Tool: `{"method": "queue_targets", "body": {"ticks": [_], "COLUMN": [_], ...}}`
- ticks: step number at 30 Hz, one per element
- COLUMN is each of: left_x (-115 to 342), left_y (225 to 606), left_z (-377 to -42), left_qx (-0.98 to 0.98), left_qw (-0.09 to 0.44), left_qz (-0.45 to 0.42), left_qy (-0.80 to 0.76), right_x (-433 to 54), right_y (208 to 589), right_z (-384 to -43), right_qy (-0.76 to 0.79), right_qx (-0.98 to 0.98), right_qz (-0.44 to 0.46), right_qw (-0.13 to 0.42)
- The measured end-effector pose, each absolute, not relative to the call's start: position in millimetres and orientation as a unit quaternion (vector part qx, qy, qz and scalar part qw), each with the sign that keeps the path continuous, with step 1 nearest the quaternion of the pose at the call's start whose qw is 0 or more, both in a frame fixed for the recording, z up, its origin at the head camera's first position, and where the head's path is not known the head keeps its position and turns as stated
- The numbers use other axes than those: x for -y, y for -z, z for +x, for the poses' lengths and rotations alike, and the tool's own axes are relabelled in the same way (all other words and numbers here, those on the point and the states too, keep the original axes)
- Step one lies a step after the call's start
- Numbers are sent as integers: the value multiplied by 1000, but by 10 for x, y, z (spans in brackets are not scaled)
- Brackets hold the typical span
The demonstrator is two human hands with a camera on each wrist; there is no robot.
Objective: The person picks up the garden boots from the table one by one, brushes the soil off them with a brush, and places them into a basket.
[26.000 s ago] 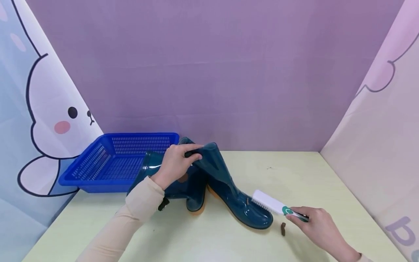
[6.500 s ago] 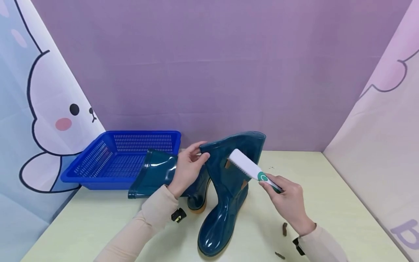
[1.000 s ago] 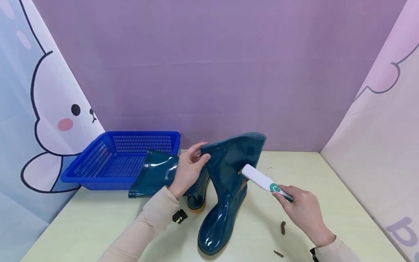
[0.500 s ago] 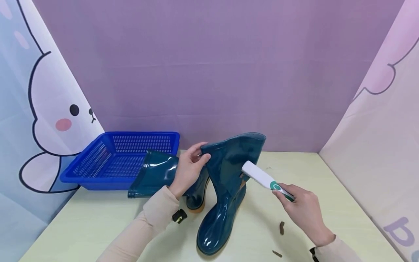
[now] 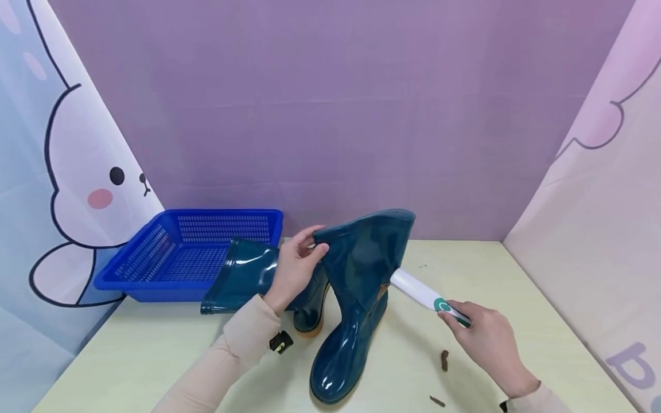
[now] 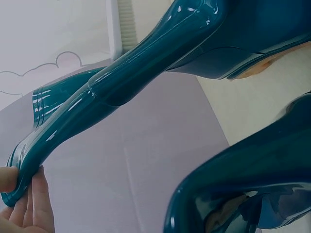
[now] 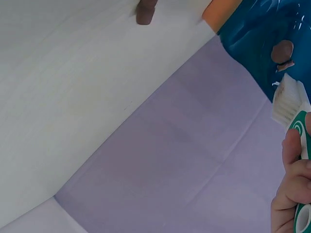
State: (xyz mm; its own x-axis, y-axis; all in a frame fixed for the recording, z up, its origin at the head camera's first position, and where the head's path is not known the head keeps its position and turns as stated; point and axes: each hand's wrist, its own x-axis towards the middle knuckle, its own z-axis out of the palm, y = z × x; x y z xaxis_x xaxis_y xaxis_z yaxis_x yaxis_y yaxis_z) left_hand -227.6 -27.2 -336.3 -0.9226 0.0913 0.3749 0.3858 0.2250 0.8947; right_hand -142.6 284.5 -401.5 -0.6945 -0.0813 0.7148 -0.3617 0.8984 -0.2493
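Observation:
My left hand (image 5: 295, 268) pinches the top rim of a glossy dark-teal rubber boot (image 5: 356, 258), thumb and fingers on either side in the left wrist view. This boot stands with its shaft leaning right and its toe toward me. In my right hand (image 5: 490, 341) is a scrub brush (image 5: 415, 289) with a white head and a green-and-white handle. Its bristles are at the shaft's right side, close to a brown mud patch (image 5: 383, 289). The right wrist view shows that patch (image 7: 283, 51) with a smaller flake beside it. Behind my left hand lies a second teal boot (image 5: 250, 272).
At the back left stands a blue perforated plastic basket (image 5: 160, 294), partly overlapped by the lying boot. Two brown clumps, one thicker (image 5: 444, 360) and one thin (image 5: 436, 401), lie on the pale table (image 5: 521, 298) near my right hand. A purple backdrop (image 5: 330, 115) closes the rear.
Since the oldest frame, the boot has turned toe toward me and a second clump lies on the table. The upper brown patch has left its earlier spot. Lately the brush slid down and right.

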Motion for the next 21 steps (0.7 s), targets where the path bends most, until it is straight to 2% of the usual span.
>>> {"method": "queue_targets", "body": {"ticks": [5,12,21], "left_x": [268,287,340], "left_y": [3359,3338,3338], "left_z": [-2263,-2267,-2279], "left_qx": [772,774,774], "left_qw": [122,123,118], "left_qz": [-150,-155,-157], "left_qy": [606,601,601], "right_x": [-2844,-2754,-2917], "right_y": [4040,4006,3999], "right_z": [-1462,-1442,-1329], "right_qy": [-202,-202,-186], "right_qx": [890,917,930], "right_qz": [127,115,82], "right_qw": [388,324,308]}}
